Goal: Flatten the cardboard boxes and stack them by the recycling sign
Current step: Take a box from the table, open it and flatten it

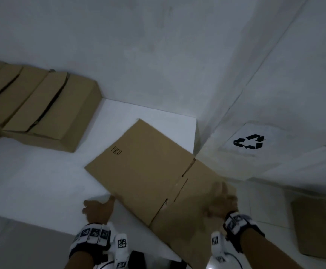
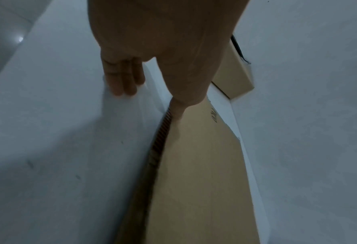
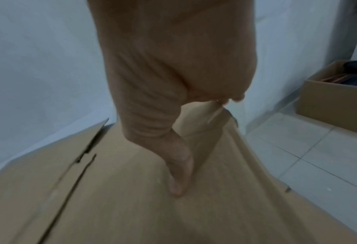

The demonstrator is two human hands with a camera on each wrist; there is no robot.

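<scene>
A flattened brown cardboard box (image 1: 148, 162) printed "PICO" lies slanted on the white table (image 1: 41, 181), its right flaps hanging past the table's edge. My left hand (image 1: 98, 206) is at its near left edge. In the left wrist view the fingers (image 2: 123, 85) lie straight on the table (image 2: 58, 115) and the thumb touches the box's corrugated edge (image 2: 163, 132). My right hand (image 1: 220, 200) grips the right flap: the thumb (image 3: 179, 173) presses on top of the box (image 3: 110, 206) and the fingers curl round its far edge. The recycling sign (image 1: 249, 141) is on the wall to the right.
A row of folded-up cardboard boxes (image 1: 38, 107) stands on the table at the far left. An open cardboard box (image 1: 317, 226) with dark contents sits on the tiled floor at the right, also in the right wrist view (image 3: 336, 99). White walls close the corner behind.
</scene>
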